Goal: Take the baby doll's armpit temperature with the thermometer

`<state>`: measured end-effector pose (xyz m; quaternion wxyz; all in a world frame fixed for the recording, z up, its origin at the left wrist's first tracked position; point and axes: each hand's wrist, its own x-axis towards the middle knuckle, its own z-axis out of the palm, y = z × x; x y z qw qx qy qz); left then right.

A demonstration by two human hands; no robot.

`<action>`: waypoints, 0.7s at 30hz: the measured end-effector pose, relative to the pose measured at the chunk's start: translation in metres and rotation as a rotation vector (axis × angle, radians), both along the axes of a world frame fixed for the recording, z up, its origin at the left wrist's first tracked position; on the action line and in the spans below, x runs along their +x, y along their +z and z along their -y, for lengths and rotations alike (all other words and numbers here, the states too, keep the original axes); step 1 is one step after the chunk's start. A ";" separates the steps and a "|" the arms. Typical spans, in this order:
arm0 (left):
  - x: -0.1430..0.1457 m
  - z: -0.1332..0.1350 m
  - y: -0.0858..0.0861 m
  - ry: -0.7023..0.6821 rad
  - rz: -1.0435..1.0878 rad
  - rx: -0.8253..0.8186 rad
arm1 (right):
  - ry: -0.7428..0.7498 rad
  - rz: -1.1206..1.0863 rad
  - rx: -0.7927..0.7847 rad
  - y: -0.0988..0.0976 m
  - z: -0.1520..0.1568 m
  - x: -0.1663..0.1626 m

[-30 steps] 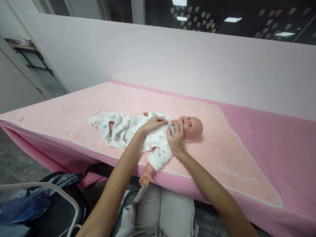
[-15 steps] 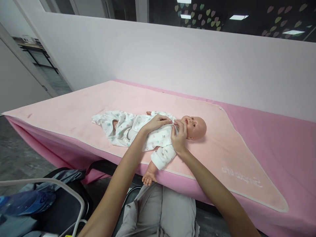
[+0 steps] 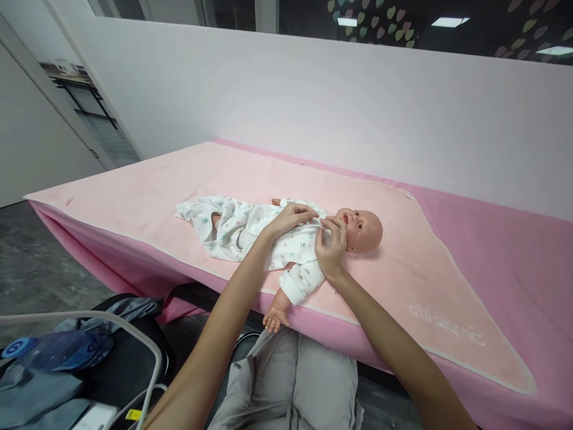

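Near the doll's head [image 3: 369, 231], left fingers [image 3: 306, 215] and right fingers [image 3: 333, 226] pinch the printed top [image 3: 295, 248]

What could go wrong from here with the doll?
The doll has one arm past the edge of the mat, so a tug might slide it toward the lap. The left grip and right grip crowd together at the shirt, so they may hinder each other. The right grip, near the head, could knock it.
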<state>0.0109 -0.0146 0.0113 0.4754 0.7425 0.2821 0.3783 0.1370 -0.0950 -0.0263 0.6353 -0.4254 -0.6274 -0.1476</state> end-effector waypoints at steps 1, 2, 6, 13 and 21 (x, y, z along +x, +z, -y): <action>-0.001 0.000 0.002 -0.001 0.004 -0.009 | -0.006 0.022 0.020 0.000 0.001 0.000; -0.004 0.001 0.004 -0.015 0.000 -0.015 | -0.017 0.046 0.040 0.001 0.001 0.000; -0.030 0.007 0.018 -0.227 -0.150 -0.045 | -0.061 0.093 0.076 0.004 0.004 0.000; -0.066 0.013 0.010 -0.211 -0.176 -0.035 | 0.012 0.084 0.067 0.000 0.001 0.000; -0.058 0.022 0.009 -0.150 -0.097 -0.050 | 0.031 0.132 -0.047 -0.002 0.001 0.001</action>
